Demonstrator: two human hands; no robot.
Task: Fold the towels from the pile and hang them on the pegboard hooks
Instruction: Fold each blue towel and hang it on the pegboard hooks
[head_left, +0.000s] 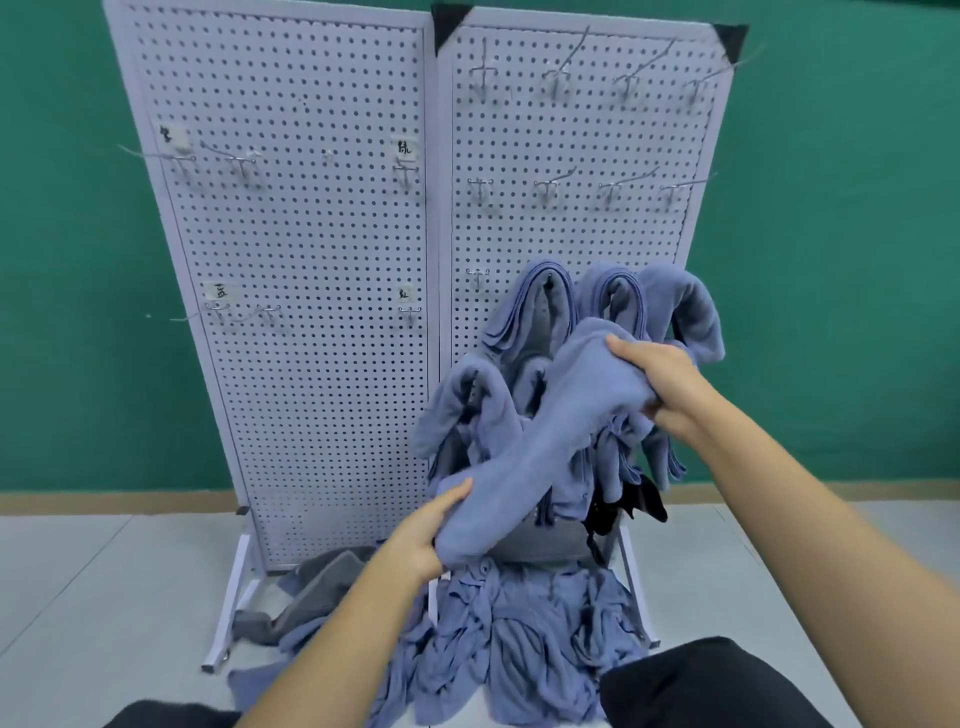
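A folded blue towel (550, 441) stretches slantwise between my hands in front of the right pegboard panel (576, 140). My left hand (426, 535) grips its lower end, and my right hand (660, 379) grips its upper end. Behind it, several folded blue towels (540, 312) hang on the low hooks of that panel. A pile of crumpled blue towels (519, 639) lies on the floor below, at the foot of the board. The upper hooks (550, 189) of the panel are bare.
The left pegboard panel (291, 260) carries bare hooks and small paper labels. A grey towel (311, 587) lies on the floor by the white stand legs (234, 597). A black item (639, 499) hangs among the towels. My dark-clothed knees sit at the bottom edge.
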